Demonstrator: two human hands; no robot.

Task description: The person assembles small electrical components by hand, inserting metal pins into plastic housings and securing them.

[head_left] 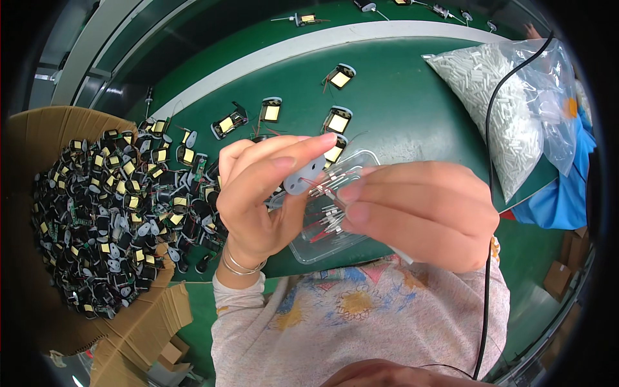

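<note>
In front of my chest, my left hand [261, 184] pinches a small part with a grey oval end plate [305, 177] between thumb and fingers. Thin reddish wires run from that plate toward my right hand [419, 213]. The right fingers and thumb press together at the wires' end; what sits between the tips is too small to make out. A narrow white piece [401, 255] sticks out below the right hand. Under both hands lies a clear plastic tray [309, 258] with several thin metal pieces bearing white sleeves [332, 219], plus some red bits.
A cardboard box [71, 119] at left overflows with black parts [122, 213] bearing yellow pads. Several similar parts [338, 119] lie on the green table [400, 90]. At right are a bag of white tubes [509, 109] and a hanging black cable [488, 258].
</note>
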